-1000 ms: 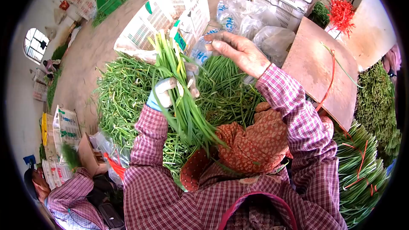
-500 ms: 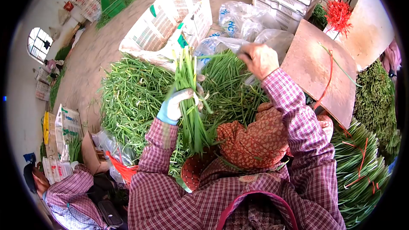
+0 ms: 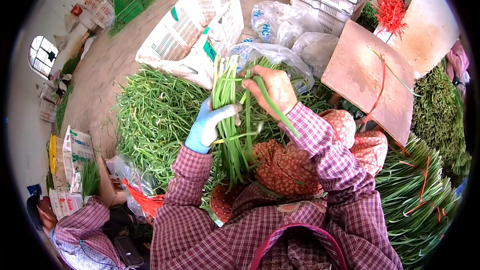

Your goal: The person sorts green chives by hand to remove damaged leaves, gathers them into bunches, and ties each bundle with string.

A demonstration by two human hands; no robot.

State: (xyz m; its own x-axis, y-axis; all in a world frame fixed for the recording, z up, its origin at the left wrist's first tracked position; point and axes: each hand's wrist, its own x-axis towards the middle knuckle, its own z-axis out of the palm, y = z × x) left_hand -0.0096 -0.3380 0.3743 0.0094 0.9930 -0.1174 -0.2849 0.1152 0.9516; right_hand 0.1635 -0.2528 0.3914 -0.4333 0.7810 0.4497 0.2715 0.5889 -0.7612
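Observation:
A bunch of long green stalks (image 3: pixel 227 120) stands roughly upright with its pale ends at the top. My left hand (image 3: pixel 206 124), in a white and light-blue glove, is wrapped round the bunch. Close to the upper right of the bunch, my bare right hand (image 3: pixel 272 92) is closed on a few loose green stalks, one hanging down over its back. Beneath and around both hands spreads a large heap of green stalks (image 3: pixel 150 120). My patterned red-orange trouser leg (image 3: pixel 280 167) is just below.
A white crate (image 3: pixel 165 35) and plastic bags (image 3: pixel 285 25) lie ahead. At the right are a board (image 3: pixel 372 77) with a red tie and tied green bundles (image 3: pixel 415 200). Stacked white crates (image 3: pixel 325 0) stand behind. A co-worker's sleeve (image 3: pixel 82 227) shows at lower left.
My right hand has come down and left to the bunch, with loose stalks now in its fingers. My left hand still holds the bunch, which is slightly lower than a second ago.

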